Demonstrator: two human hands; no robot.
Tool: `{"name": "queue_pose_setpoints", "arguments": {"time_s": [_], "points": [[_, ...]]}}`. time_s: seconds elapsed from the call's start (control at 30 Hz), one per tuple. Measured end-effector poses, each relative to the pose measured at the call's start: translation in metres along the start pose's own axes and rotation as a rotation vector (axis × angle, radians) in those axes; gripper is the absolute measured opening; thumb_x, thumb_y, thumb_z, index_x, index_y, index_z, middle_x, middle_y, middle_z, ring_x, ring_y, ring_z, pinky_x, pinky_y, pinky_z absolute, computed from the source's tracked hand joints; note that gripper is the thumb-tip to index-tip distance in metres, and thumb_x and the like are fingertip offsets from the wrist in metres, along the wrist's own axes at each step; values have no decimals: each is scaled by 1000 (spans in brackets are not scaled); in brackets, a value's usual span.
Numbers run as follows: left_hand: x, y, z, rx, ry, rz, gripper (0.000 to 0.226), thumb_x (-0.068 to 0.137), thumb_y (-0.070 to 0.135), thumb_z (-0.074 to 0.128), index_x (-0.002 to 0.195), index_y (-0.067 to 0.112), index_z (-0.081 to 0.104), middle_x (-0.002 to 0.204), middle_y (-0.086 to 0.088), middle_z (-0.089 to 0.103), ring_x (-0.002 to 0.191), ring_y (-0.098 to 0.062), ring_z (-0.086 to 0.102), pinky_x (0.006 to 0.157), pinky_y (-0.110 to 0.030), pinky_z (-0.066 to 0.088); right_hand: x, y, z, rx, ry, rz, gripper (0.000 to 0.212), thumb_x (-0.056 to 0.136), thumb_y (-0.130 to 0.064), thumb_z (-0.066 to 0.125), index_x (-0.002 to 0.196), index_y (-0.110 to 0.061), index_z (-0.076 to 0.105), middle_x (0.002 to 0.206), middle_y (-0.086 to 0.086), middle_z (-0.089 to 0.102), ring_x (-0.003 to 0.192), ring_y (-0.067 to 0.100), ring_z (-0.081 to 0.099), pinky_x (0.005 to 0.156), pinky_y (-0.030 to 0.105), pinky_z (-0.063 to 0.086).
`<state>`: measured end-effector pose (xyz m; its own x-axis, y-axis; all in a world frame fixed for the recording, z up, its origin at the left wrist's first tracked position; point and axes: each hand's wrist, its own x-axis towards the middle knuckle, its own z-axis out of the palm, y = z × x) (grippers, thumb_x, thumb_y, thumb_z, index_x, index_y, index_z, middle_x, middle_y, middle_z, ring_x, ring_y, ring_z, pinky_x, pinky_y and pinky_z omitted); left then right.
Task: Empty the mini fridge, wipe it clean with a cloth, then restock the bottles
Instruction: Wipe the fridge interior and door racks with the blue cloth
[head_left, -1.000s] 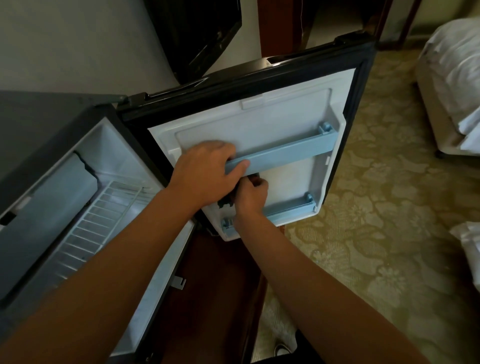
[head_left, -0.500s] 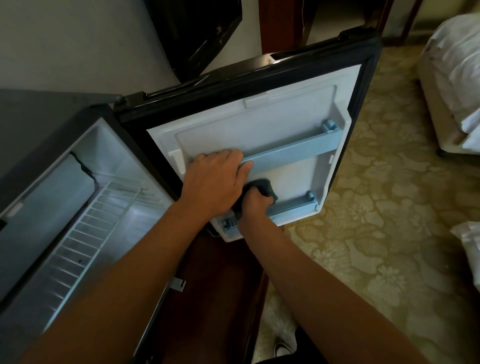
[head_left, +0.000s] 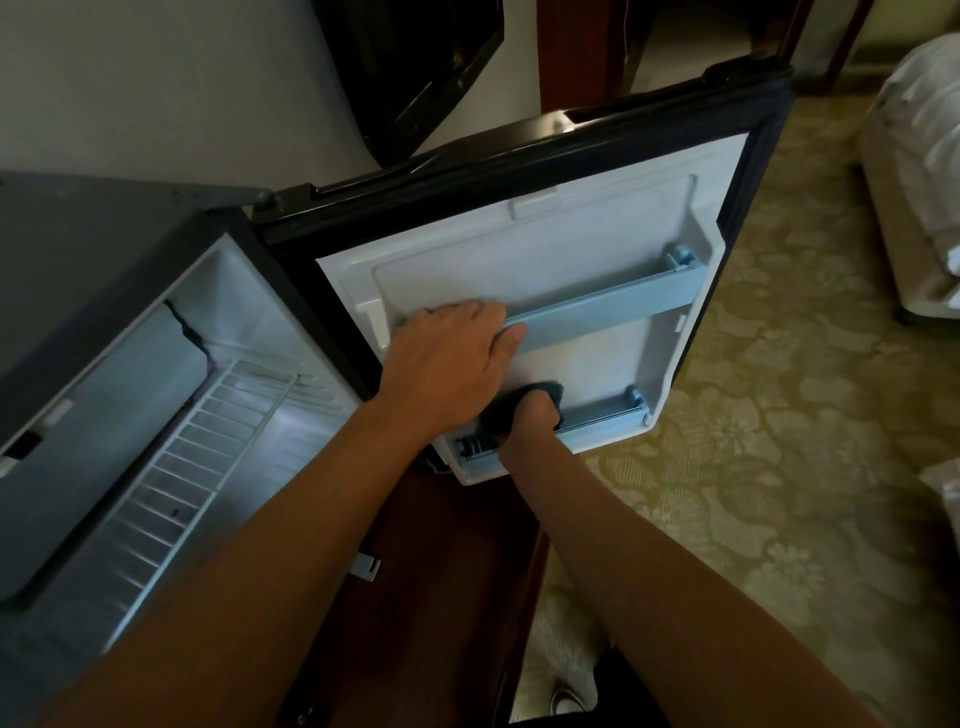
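Observation:
The mini fridge stands open at the left, its white wire shelf bare. Its door is swung wide, white inner liner facing me. My left hand grips the left end of the upper blue door rail, fingers curled over its top edge. Below it, my right hand holds a dark cloth bunched against the liner just above the lower door rail. No bottles are in view.
A dark television hangs on the wall above the fridge. Patterned carpet covers the floor at the right. A bed with white linen is at the far right, and a wooden cabinet sits under the door.
My right hand with the cloth has slid down and right along the door liner toward the lower rail. My left hand has kept its hold on the upper rail.

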<state>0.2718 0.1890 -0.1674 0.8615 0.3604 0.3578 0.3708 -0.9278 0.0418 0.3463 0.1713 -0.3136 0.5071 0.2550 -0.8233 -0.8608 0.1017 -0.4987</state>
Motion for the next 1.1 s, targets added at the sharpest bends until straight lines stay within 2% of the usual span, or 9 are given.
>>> {"name": "queue_pose_setpoints", "arguments": {"time_s": [0.07,0.17,0.27,0.4,0.6,0.73,0.83,0.97,1.1], "points": [[0,0,0,3,-1,-3,25,103,40,38,83,25,35,80,-2,61,73,-26,59,68,-31,30,-3,-4,-2,38,-43,0,52,95,-25,40,145,-11,39,136,19,53,117,39,55,99,56,47],[-1,0,0,0,-2,-5,26,104,40,37,83,25,38,80,-2,61,72,-25,59,67,-31,29,-30,-18,-10,130,-113,-46,41,94,-19,43,132,-8,53,121,20,62,106,39,61,92,56,52],[0,2,-1,-2,4,-11,26,104,39,39,82,25,37,79,-2,61,71,-25,59,66,-30,29,-41,-30,-12,185,-164,-74,38,91,-13,46,128,-9,56,117,20,64,101,39,63,85,55,55],[0,2,-2,23,2,-14,26,103,39,39,83,23,44,82,-1,63,73,-23,59,66,-30,29,-61,-47,-12,211,-238,-94,45,86,-17,54,131,-14,52,114,19,65,96,38,67,62,43,59],[0,1,1,36,34,14,34,102,41,36,86,17,55,82,-3,65,71,-25,60,63,-29,31,-79,-64,-22,223,-316,-115,30,92,-12,51,121,-12,61,111,16,68,102,31,66,68,36,60],[0,0,2,40,34,6,33,103,41,36,88,18,55,84,-3,65,72,-24,60,64,-31,33,-78,-63,-27,198,-310,-134,37,90,-10,53,127,-14,59,116,15,67,105,29,65,61,31,58],[-2,1,1,25,37,9,33,102,42,37,85,20,53,80,0,62,68,-21,58,63,-28,30,-79,-64,-29,169,-293,-175,36,92,-7,51,127,-17,55,114,15,66,97,25,65,68,34,58],[5,-2,-5,-2,-69,2,36,98,51,45,81,20,52,75,5,54,69,-17,52,61,-29,32,-77,-68,-34,139,-271,-176,30,94,-4,48,122,-15,48,107,15,63,80,21,62,62,33,53],[20,13,-9,-105,-111,80,27,95,46,55,80,25,51,70,11,47,66,-14,48,60,-27,28,-74,-68,-36,77,-269,-188,30,93,-7,52,122,-9,53,110,20,66,89,27,66,64,36,57]]}}
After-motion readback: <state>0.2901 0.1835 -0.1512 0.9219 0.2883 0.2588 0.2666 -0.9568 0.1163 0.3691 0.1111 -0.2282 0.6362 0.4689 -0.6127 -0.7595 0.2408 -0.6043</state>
